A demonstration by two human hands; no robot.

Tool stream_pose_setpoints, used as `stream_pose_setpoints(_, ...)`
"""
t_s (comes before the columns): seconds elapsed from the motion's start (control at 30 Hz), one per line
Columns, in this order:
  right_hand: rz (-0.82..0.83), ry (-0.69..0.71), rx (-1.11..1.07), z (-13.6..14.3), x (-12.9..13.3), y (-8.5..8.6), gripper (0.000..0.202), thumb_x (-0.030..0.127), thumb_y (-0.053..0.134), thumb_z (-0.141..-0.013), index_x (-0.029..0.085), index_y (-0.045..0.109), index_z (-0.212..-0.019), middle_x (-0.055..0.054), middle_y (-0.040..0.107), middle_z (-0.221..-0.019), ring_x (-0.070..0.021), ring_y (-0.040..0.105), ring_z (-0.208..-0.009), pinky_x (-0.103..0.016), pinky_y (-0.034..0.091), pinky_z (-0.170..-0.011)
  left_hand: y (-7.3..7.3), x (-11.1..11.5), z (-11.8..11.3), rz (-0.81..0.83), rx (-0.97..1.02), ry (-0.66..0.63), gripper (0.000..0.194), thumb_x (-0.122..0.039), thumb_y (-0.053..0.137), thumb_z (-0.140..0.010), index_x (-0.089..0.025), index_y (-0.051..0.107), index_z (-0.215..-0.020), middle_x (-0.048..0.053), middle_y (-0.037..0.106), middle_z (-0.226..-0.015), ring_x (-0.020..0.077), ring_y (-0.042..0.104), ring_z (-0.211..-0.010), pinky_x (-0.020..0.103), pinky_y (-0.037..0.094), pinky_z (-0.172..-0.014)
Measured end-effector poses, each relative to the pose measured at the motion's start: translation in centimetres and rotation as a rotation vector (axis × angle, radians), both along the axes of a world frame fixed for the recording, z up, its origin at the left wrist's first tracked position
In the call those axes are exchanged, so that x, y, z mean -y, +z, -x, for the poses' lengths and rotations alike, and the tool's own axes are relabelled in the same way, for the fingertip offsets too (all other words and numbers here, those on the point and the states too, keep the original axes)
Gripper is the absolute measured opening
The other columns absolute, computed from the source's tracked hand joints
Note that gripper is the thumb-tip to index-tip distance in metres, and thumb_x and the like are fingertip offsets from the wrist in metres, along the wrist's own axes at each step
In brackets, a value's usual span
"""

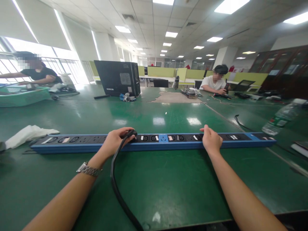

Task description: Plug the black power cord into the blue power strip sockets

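Observation:
A long blue-and-black power strip (166,146) lies across the green table in front of me, its row of sockets facing up. My left hand (115,141), with a metal watch on the wrist, is closed around a black plug (131,133) at the strip's sockets, left of its middle. Whether the plug sits in a socket is hidden. From it a thick black cable (116,189) curves down toward the table's near edge. Over the right half of the strip, my right hand (211,139) is closed, fingers curled; what they hold, if anything, is hidden.
A crumpled white cloth (30,135) lies by the strip's left end, and a plastic bottle (280,118) stands near its right end. Farther back are a black computer case (117,78) and a green basket (26,96). Two other people sit at the table's far sides.

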State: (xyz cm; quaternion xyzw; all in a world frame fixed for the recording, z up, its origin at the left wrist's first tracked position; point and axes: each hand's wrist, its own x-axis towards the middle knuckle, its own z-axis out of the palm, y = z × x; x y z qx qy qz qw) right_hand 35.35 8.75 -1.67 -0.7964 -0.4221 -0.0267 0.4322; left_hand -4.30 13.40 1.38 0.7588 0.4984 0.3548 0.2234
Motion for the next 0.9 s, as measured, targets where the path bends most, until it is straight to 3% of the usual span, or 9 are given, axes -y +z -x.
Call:
stream_pose_setpoints(0.3, 0.011, 0.000, 0.003, 0.0, 0.0, 0.0, 0.054, 0.046, 0.027, -0.095, 0.022, 0.074, -0.088, -0.008, 0.073, -0.098, -0.0251, 0.060, -0.100, -0.039, 0.031, -0.096, 0.3, 0.8, -0.6, -0.072, -0.086, -0.069, 0.039, -0.047, 0.066, -0.075, -0.019, 0.072, -0.102, 0.005, 0.076, -0.098, 0.0263, 0.070, -0.095, 0.037, 0.054, -0.089)
stream_pose_setpoints(0.47, 0.011, -0.008, 0.013, 0.0, -0.2, -0.1, 0.053, 0.046, 0.028, -0.095, 0.022, 0.074, -0.088, -0.007, 0.073, -0.098, -0.0247, 0.060, -0.101, -0.038, 0.031, -0.096, 0.3, 0.6, -0.9, -0.069, 0.194, 0.046, 0.048, -0.047, 0.070, -0.072, -0.015, 0.069, -0.108, 0.008, 0.077, -0.096, 0.0262, 0.072, -0.090, 0.038, 0.056, -0.087)
stream_pose_setpoints(0.57, 0.006, -0.015, 0.022, 0.0, -0.2, -0.2, 0.052, 0.046, 0.028, -0.095, 0.022, 0.074, -0.088, -0.007, 0.073, -0.099, -0.0245, 0.061, -0.101, -0.038, 0.031, -0.096, 0.4, 0.9, -2.8, -0.100, 0.271, 0.083, 0.046, -0.044, 0.071, -0.073, -0.015, 0.068, -0.108, 0.009, 0.077, -0.095, 0.0256, 0.072, -0.089, 0.037, 0.058, -0.084)
stream_pose_setpoints(0.77, -0.001, 0.001, 0.031, -0.1, -0.1, -0.3, 0.053, 0.045, 0.028, -0.096, 0.022, 0.075, -0.089, -0.008, 0.073, -0.098, -0.0248, 0.061, -0.100, -0.039, 0.032, -0.094, -0.2, 1.7, -9.3, -0.019, 0.248, -0.088, 0.035, -0.034, 0.070, -0.074, -0.015, 0.069, -0.103, 0.009, 0.076, -0.095, 0.0236, 0.072, -0.089, 0.036, 0.058, -0.083)
stream_pose_setpoints(0.9, -0.014, 0.007, 0.027, -0.1, -0.2, -0.3, 0.052, 0.046, 0.029, -0.095, 0.022, 0.074, -0.087, -0.007, 0.073, -0.097, -0.0242, 0.061, -0.099, -0.038, 0.031, -0.094, -0.3, 1.6, -11.8, -0.041, 0.188, -0.114, 0.028, -0.026, 0.069, -0.074, -0.016, 0.070, -0.100, 0.007, 0.077, -0.095, 0.0227, 0.071, -0.094, 0.034, 0.056, -0.088)
